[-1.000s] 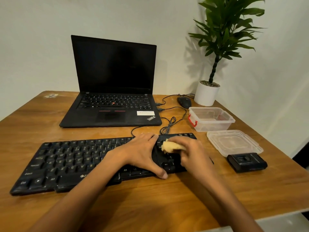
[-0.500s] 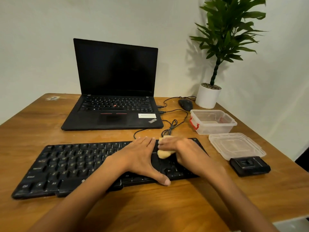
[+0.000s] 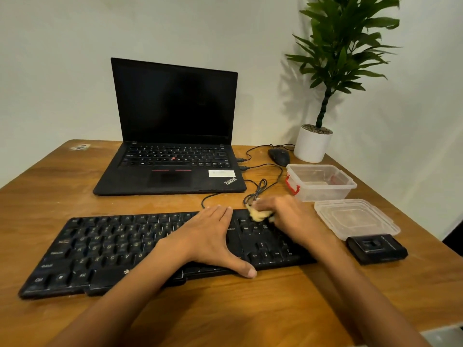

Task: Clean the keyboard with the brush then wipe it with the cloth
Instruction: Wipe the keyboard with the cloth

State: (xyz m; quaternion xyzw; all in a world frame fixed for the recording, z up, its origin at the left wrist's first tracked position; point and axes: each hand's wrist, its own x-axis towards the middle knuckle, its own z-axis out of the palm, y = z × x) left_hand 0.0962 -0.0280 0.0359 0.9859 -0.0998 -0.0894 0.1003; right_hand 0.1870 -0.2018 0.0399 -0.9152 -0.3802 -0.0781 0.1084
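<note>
the right hand [image 3: 288, 216] has slid the yellow cloth [image 3: 258, 214] away from the person: a second ago the wad sat on the middle rows of the keyboard's right section, and now it is on the far row, at the far edge near the loose cable [image 3: 258, 189]. the hand is blurred, so it looks to be mid-stroke; its fingers curl over the wad and press it onto the keys. the left hand [image 3: 208, 236] has not shifted; it lies flat and spread on the keyboard [image 3: 100, 246] right of centre, thumb hooked over the near edge, holding the board steady. the keyboard itself has stayed put on the table [image 3: 62, 191], in front of the laptop [image 3: 172, 171]

since the cloth is in use and neither hand holds a brush, this is likely the wiping step, working the right end. the long left stretch of keys probably remains to be wiped
</note>
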